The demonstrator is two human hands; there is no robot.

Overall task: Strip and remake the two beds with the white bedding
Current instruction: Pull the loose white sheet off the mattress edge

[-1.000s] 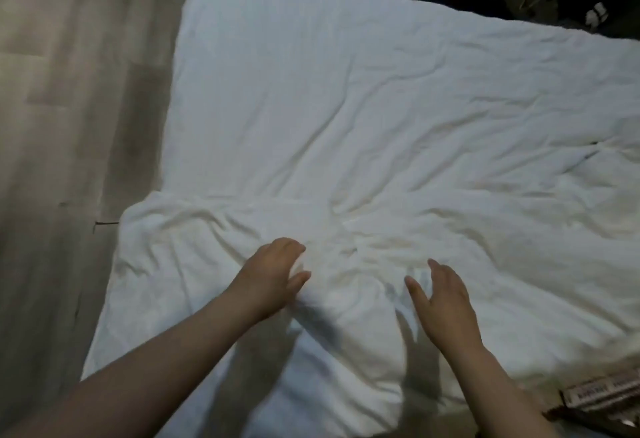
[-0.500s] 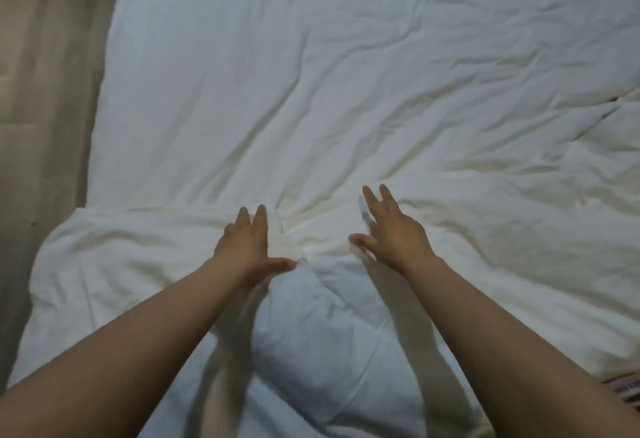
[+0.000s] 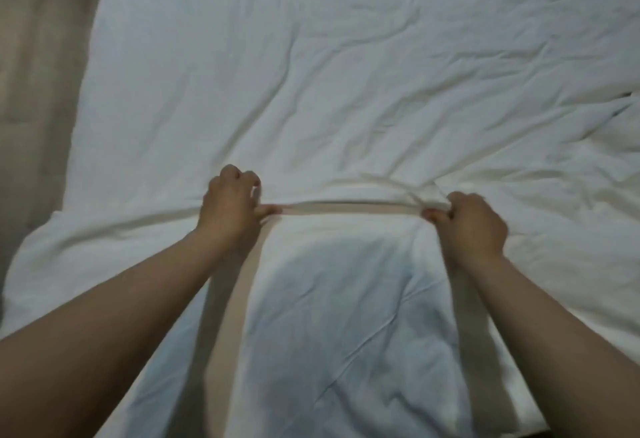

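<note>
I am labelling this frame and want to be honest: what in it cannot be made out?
All in the head view.
- Mattress under the white bedding: fully covered by it.
- Bedding's far and right parts: cut off by the picture edges.
- Fingers of the left hand and right hand: tips curled into the gripped fold.
- Second bed: out of view.

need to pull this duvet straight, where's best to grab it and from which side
Probably the folded edge that runs across the bed, taken from the near side with hands apart. It is a free fold lifted off the layer beneath, while the rest of the duvet lies flat. The left hand and right hand grip it, taut between them.
</note>
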